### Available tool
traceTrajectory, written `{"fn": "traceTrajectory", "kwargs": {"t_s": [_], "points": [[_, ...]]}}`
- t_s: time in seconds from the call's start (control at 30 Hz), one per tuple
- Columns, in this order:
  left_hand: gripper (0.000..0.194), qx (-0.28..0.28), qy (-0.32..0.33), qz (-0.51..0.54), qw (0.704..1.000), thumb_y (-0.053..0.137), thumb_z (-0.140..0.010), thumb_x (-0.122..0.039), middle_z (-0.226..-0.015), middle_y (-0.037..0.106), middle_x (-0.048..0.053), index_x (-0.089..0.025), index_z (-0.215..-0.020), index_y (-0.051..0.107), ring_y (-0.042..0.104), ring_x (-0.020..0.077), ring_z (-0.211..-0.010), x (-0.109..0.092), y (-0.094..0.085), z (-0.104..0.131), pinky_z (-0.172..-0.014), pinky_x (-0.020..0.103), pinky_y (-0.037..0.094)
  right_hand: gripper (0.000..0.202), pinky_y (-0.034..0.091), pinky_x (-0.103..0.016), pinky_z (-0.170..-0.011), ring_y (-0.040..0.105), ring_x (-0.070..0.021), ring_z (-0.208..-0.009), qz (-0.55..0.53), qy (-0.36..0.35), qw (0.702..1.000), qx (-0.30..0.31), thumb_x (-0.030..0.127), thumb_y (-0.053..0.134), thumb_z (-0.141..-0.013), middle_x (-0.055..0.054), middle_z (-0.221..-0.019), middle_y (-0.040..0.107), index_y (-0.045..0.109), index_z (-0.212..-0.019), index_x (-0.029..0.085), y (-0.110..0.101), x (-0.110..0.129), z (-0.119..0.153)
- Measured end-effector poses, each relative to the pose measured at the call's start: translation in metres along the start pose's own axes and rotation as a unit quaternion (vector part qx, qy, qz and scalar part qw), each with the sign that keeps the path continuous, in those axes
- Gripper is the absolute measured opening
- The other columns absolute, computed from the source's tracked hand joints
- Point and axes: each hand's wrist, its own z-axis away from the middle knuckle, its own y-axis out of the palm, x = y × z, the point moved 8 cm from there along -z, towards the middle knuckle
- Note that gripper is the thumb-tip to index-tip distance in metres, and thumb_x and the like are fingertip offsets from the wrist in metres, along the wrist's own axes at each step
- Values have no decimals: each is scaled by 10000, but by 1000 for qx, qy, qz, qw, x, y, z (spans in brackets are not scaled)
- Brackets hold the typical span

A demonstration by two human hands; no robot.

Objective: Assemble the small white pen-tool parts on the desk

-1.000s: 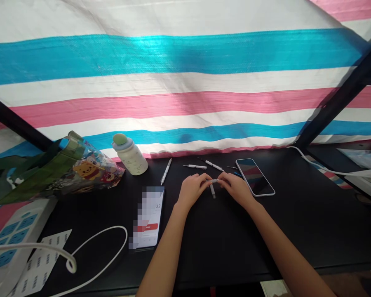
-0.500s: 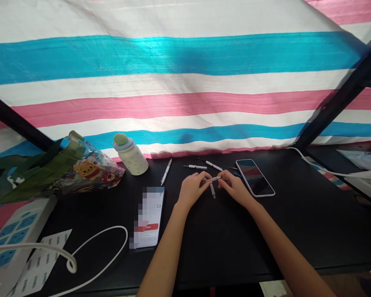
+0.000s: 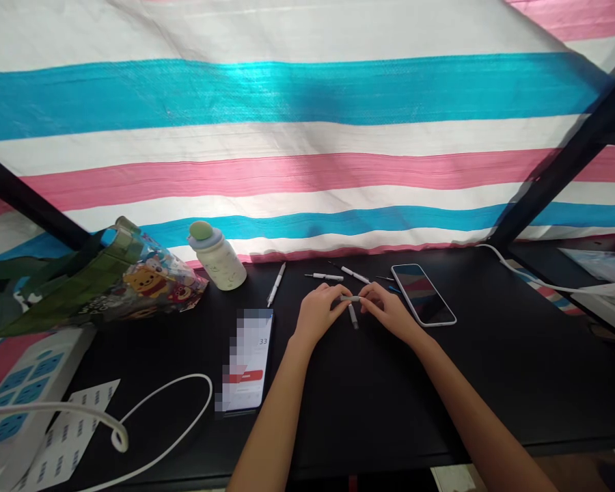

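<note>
My left hand [image 3: 318,309] pinches one end of a small grey pen piece [image 3: 350,298] over the black table. On its other end the fingers of my right hand [image 3: 386,309] are closed. Just below the fingertips lies another grey pen part [image 3: 353,317]. Behind the hands are a white pen piece [image 3: 328,277] and a second slanted one [image 3: 355,275], both with thin dark tips. A whole white pen [image 3: 276,283] rests to the left. A thin dark piece and a blue one lie partly behind my right hand.
A lit phone [image 3: 249,362] lies left of my forearms, a dark-screened phone [image 3: 423,294] to the right. Further left are a bottle [image 3: 218,256], a bag [image 3: 133,280], a power strip [image 3: 25,389] and a looped white cable [image 3: 208,396]. Striped sheeting hangs behind.
My right fingertips have shifted slightly left along the grey pen piece, and its pale tip is now hidden by them. The other objects lie where they were.
</note>
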Motion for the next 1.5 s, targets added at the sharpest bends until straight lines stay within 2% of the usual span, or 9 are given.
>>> {"fn": "traceTrajectory", "kwargs": {"t_s": [0.17,0.33,0.6,0.7,0.8,0.9,1.13,1.37,1.5], "points": [[136,4,1,7,1000,532,-837,-327,-809,587,-14,-262,-919,620,539,128,-813,-2,1,0,-703,213,408,180,431,-265,-641,614,-159,-671,20,23,1000,7,377,427,-866,2,-701,659,509,-851,217,2,-8,-2],[146,9,-12,24,1000,554,-821,-334,-838,585,-9,-258,-918,634,551,129,-831,-5,2,0,-698,221,416,302,402,-259,-641,600,-155,-642,79,51,996,0,395,345,-888,8,-632,639,506,-706,215,0,-12,-2],[82,-3,26,9,1000,565,-813,-302,-827,620,-7,-235,-835,608,515,156,-874,-12,1,0,-718,247,420,401,339,-237,-573,571,-142,-579,142,72,987,-28,440,329,-888,13,-582,611,491,-605,206,-5,-9,0],[79,-3,22,-2,1000,553,-807,-277,-797,610,-7,-224,-859,580,518,158,-845,-12,3,-1,-712,252,405,357,348,-235,-580,580,-144,-588,130,68,988,-43,430,342,-887,15,-597,617,515,-664,212,-7,-7,0],[140,-9,-1,-10,1000,524,-803,-242,-691,572,-35,-213,-939,532,529,134,-725,-7,4,-1,-714,255,391,242,364,-240,-581,584,-149,-576,108,67,990,-56,409,372,-879,29,-609,623,523,-844,222,-9,-7,1],[131,-5,-16,-44,999,484,-803,-220,-639,534,-52,-219,-928,521,523,117,-648,-2,5,-1,-705,253,373,195,369,-247,-578,578,-152,-569,110,57,991,-45,372,415,-862,34,-609,613,503,-948,221,-7,-5,1],[137,45,-62,-82,994,490,-762,-195,-594,550,-65,-246,-882,532,554,129,-616,14,13,3,-642,253,343,154,343,-233,-583,547,-140,-668,163,-20,986,36,309,471,-846,20,-693,591,545,-964,245,16,15,5],[139,84,-62,-65,992,504,-758,-196,-593,581,-69,-239,-887,532,576,138,-630,15,19,4,-675,267,351,112,277,-227,-542,499,-147,-669,231,-48,970,58,334,571,-774,31,-597,522,543,-807,231,27,25,6],[110,85,-52,-58,993,458,-820,-214,-592,581,-65,-233,-904,527,563,131,-592,13,19,3,-655,257,352,62,278,-227,-541,503,-136,-644,232,-25,972,37,230,549,-749,34,-611,523,518,-801,218,24,21,5]]}}
